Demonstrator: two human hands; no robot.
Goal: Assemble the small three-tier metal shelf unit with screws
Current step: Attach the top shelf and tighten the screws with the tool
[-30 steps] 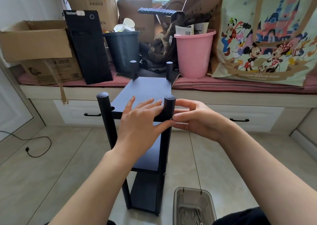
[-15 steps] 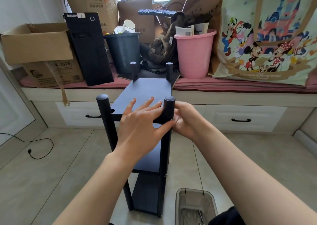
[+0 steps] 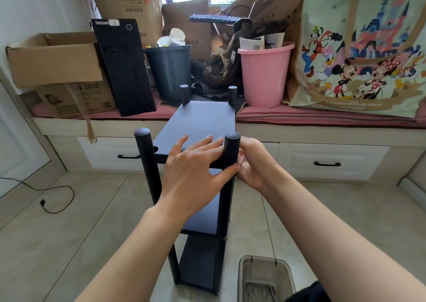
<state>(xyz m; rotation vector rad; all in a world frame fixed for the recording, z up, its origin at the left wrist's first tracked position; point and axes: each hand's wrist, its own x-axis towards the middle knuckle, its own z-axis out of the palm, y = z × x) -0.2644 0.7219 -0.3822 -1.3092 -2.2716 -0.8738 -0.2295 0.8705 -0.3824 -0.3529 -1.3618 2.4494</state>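
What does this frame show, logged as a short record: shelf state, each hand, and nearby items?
shelf unit: upright on the floor, three black tiers between four posts
left hand: fingers flat on the top tier, thumb against the near right post
right hand: fingers curled at the post's outer side, level with the top tier; any screw is hidden
tray: clear plastic, on the floor right of the shelf base
bench behind: pink bin, computer tower
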